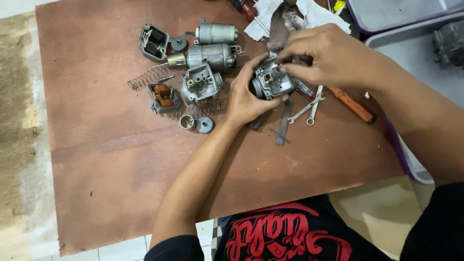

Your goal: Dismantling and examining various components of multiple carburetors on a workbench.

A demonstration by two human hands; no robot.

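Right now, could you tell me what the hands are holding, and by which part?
The left hand grips the metal carburetor body by its side; the right hand has its fingertips on the top edge.

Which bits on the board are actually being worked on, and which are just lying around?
In hand:
- carburetor body, gripped by left hand
- right hand, fingertips on top of that body

Lying about:
- second carburetor body
- two cylindrical metal housings
- springs
- float bowl with orange insert
- two small wrenches
- orange-handled screwdriver
- white rag
- grey tray
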